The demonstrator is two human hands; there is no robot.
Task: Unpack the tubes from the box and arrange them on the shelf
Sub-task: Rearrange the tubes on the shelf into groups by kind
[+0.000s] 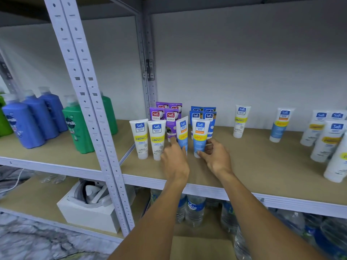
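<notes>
On the tan shelf board (253, 162) several tubes stand cap-down. My left hand (173, 160) grips a slightly tilted white-and-blue tube with an orange band (182, 131). My right hand (216, 156) pinches the lower end of an upright matching tube (199, 136). Left of them stand two white tubes with yellow bands (139, 138) (156, 138). Purple tubes (170, 117) and blue tubes (202, 114) stand in rows behind. The top of a cardboard box (201, 246) shows at the bottom, between my forearms.
More tubes stand to the right: one white (240, 121), one blue-bodied (280, 124), and a cluster (326, 139) at the right edge. A perforated steel post (90, 113) splits the shelf; shampoo bottles (28, 121) fill the left bay. Water bottles (195, 209) and a white box (88, 209) sit below.
</notes>
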